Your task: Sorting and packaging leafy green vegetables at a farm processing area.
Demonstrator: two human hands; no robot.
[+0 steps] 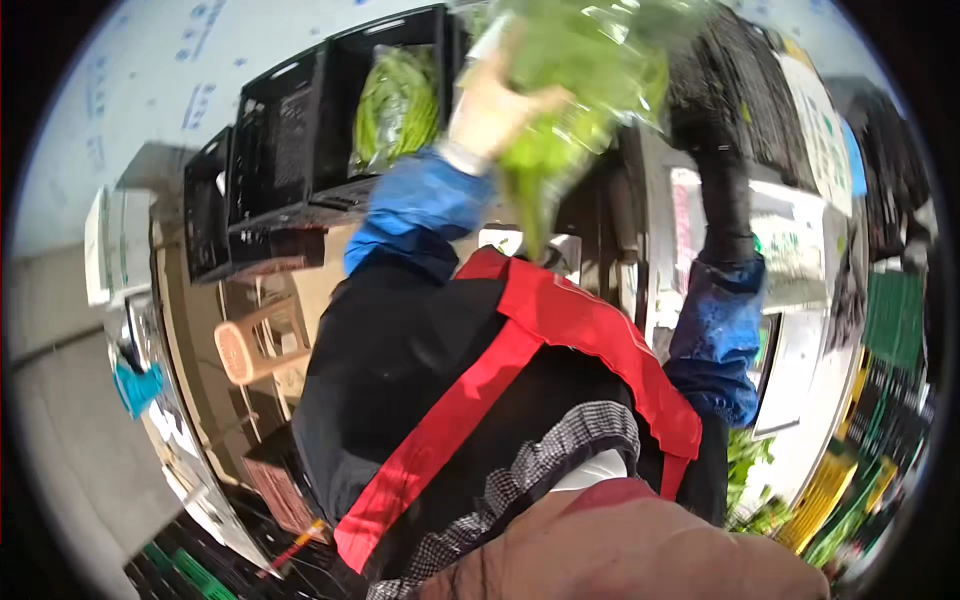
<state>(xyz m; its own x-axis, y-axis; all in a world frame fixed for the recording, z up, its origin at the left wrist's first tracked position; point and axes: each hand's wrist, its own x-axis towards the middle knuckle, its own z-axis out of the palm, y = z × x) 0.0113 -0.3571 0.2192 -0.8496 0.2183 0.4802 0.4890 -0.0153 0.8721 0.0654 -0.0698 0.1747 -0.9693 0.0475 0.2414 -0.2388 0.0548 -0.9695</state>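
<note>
My left hand, bare with a blue sleeve, grips the left side of a clear plastic bag of green leafy vegetables at the top centre. The bag is blurred, and its narrow stem end hangs down towards my red-trimmed apron. To the right, my right hand looks black-gloved and is close to the bag's right edge; its fingers merge with dark things behind, so its hold is unclear. A second bag of greens stands in a black plastic crate left of my left hand.
More black crates line the upper left. Below them stand an orange plastic stool and a brown crate. On the right are a white-topped table, a green crate, yellow crates and loose greens.
</note>
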